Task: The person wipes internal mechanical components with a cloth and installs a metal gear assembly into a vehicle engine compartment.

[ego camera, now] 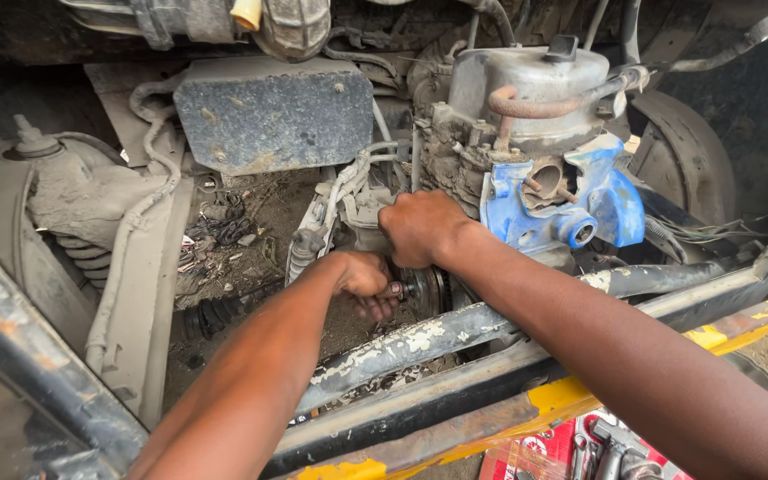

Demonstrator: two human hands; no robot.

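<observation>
Both my hands reach into a dusty engine bay. My left hand [364,281] is low in the middle, its fingers curled on a small metal tool or bolt head against a round pulley [428,290]. My right hand [421,224] is just above it, closed as a fist over a grey engine part beside the wiring loom [348,182]. What the right fist grips is hidden. Right of the hands sits a grey engine block [526,89] with a blue-painted bracket [602,200].
A rusty flat metal plate [273,111] hangs at the back centre. A ribbed drive-shaft boot [215,313] lies low left, and a suspension strut top [33,142] is far left. A chipped yellow-and-black frame bar [455,333] crosses in front. A red tool package [580,449] lies below.
</observation>
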